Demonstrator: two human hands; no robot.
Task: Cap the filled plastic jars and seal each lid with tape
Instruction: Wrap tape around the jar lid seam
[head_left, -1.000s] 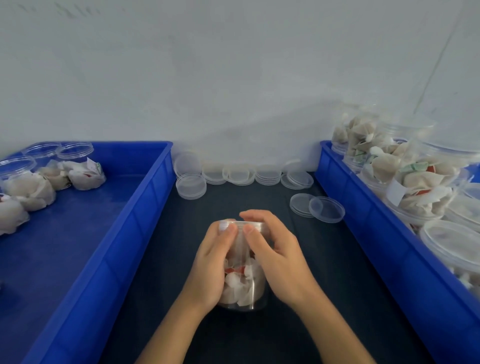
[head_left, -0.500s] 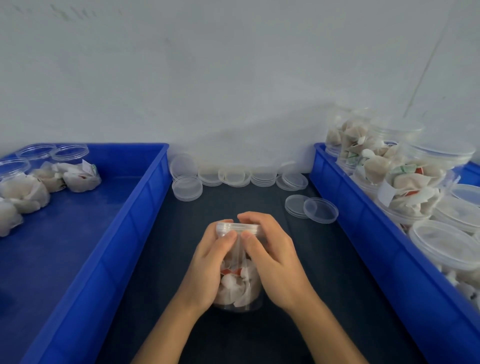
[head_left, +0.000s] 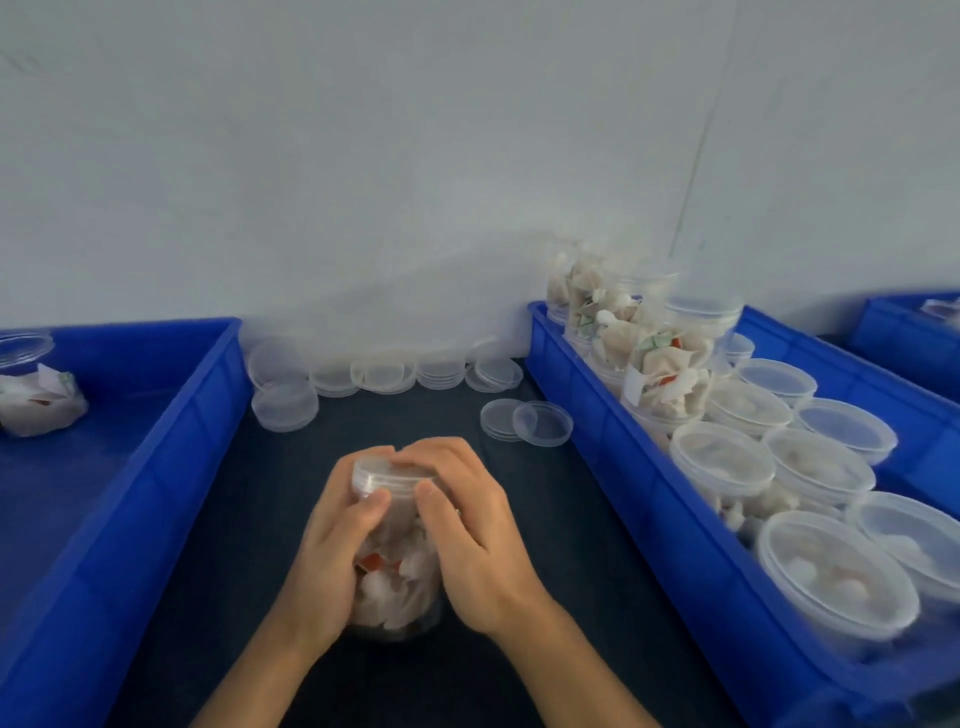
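Near centre on the dark table (head_left: 519, 545), the left hand (head_left: 332, 545) and right hand (head_left: 467, 530) both grip the filled jar (head_left: 395, 566). Press the lid (head_left: 387, 475) down evenly all round, keeping the jar upright. Spare lids (head_left: 384, 374) lie far behind.

This looks like a small packing workshop: a dark bench (head_left: 597, 519) against a bare white wall (head_left: 415, 156), blue plastic crates (head_left: 171, 441) at left and right holding filled clear jars (head_left: 831, 577), and stacks of loose lids (head_left: 384, 374) at centre.
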